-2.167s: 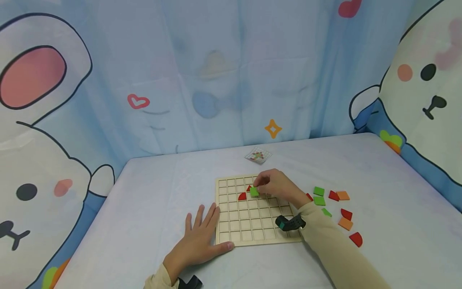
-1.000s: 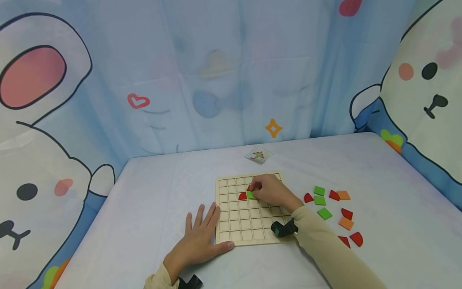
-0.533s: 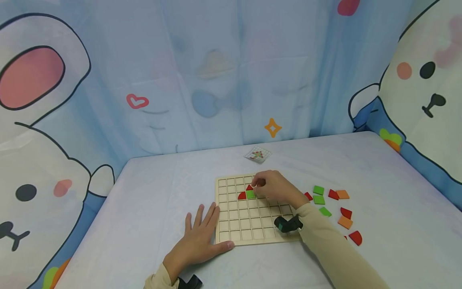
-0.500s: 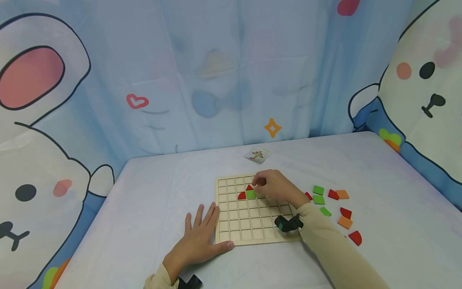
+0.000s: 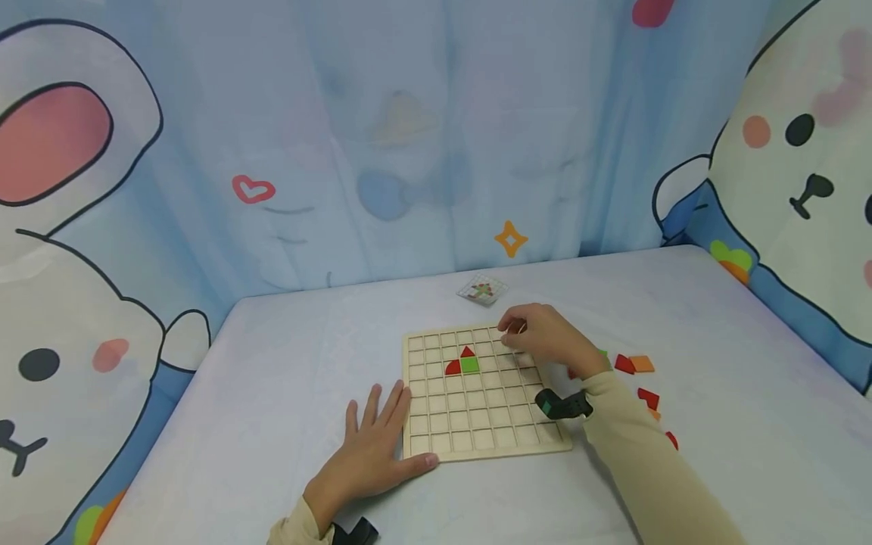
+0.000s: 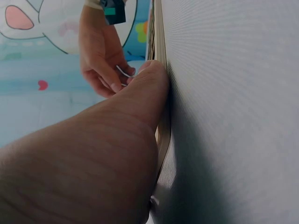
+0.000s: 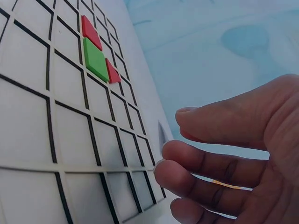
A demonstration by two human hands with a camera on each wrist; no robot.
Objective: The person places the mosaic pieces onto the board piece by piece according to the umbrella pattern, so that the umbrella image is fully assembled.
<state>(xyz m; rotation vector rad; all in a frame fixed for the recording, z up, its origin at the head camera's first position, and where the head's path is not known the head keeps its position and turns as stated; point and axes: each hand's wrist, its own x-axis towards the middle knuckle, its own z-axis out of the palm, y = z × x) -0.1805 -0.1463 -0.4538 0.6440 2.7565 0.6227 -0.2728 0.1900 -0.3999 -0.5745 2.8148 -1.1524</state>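
Note:
A wooden grid board [image 5: 487,439] lies on the table. In its cells sit a green square tile [image 5: 469,365], a red quarter-round tile [image 5: 453,368] to its left and a red triangle tile [image 5: 466,352] just above. My left hand [image 5: 371,456] lies flat with fingers spread, its fingertips at the board's left edge and thumb at the near-left corner. Above the board's far right part hovers my right hand [image 5: 545,333]. Its fingers [image 7: 182,179] are loosely bent with a gap to the thumb [image 7: 219,119], and nothing is between them.
Right of the board lie loose tiles, among them an orange tile [image 5: 642,364] and red tiles [image 5: 649,398], some partly hidden by the right sleeve [image 5: 654,469]. A small pattern card [image 5: 482,289] lies behind the board. A printed curtain [image 5: 409,151] hangs behind the table.
The green square tile went from my right fingers into its cell beside the red tiles. My right hand then lifted away to the right. The left hand has stayed in place.

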